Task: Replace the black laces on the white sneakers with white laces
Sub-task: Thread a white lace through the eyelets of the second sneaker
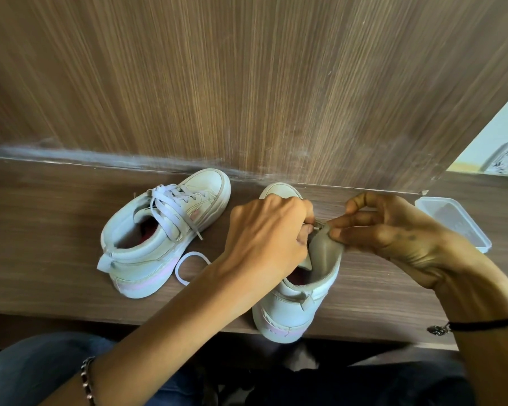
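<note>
White lace tip point(317, 227) — hidden between hands point(269, 230)

Brown wood-grain shelf point(56, 224), matching upright panel point(247, 83) behind, pale wall point(499, 133) at right, soft daylight

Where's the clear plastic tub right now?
In the head view the tub sits at the far right of the shelf, against the wood panel, just beyond the right hand.
</note>
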The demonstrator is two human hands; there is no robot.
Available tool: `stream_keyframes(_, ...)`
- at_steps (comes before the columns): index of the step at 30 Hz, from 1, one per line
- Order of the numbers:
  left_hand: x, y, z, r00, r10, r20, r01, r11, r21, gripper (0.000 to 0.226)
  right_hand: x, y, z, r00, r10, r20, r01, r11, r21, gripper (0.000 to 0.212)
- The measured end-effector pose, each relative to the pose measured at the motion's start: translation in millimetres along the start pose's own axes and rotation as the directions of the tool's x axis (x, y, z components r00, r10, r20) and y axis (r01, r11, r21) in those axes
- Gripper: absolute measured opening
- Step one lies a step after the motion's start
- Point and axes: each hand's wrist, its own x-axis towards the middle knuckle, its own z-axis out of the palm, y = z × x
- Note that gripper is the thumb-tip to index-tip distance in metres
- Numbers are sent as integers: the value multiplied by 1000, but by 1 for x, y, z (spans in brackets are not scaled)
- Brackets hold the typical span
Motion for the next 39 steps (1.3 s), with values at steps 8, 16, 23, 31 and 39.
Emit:
stream_keyframes(8, 2, -1, 3, 993, 102, -64, -96, 991, 92, 15, -2, -3, 5, 1000, -24, 2, 24, 1000, -20, 32)
stream_keyframes(16, -1, 8, -1, 964, 264, 11, -251, 900, 356, 37, -6, -8, 14, 998, -67, -11, 65, 986, -156, 29)
stream_keyframes(23, 4, 5, -3, 967, 253, 14, -248, 934, 256, 19, -3, -2, 20, 985, -160, -59, 136, 945, -298, 19)
stream_keyframes(31, 6, 0, 0, 996, 65, -62, -58, 993, 102, 27, -3, 3, 10, 988, -91, 123, 123, 950, -286, 19)
stream_keyframes(39, 8, -10, 0, 998, 67, -16, -66, 998, 17, 32, 2, 13, 12, 973, -218, 82, 232, 891, -391, 12)
